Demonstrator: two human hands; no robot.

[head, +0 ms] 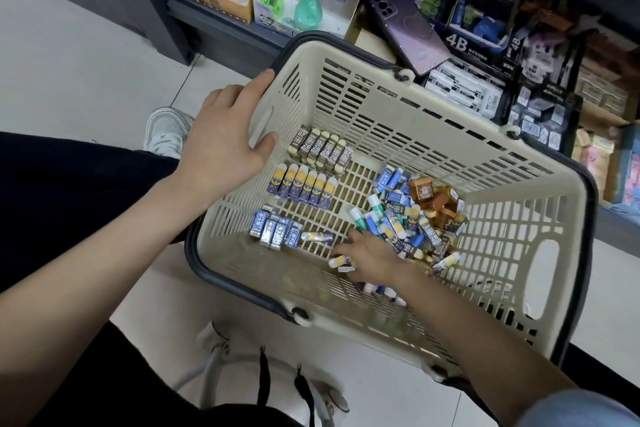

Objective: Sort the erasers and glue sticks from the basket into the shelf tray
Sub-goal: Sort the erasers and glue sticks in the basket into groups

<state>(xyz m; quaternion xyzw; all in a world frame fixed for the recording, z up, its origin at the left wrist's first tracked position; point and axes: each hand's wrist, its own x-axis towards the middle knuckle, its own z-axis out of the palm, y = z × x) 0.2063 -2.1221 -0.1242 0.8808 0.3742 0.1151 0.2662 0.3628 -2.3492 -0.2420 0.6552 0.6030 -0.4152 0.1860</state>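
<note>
Our right grip (372, 255) pinches a small piece (339, 261) in the basket (381, 104); our left grip (221, 142) clamps its rim. We judge the pieces light, stiff and slick-wrapped, best pinched across their narrow sides.

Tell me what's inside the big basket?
Three neat rows of small packs line the left of the basket. A mixed heap of erasers and glue sticks fills the right. The right hand covers part of it, and the heap hides whatever lies beneath.

Left hand (221, 135) grips the basket (381, 107) rim; right hand (370, 256) lies on loose erasers (415, 218) inside, beside 3 aligned rows (301, 185).
</note>
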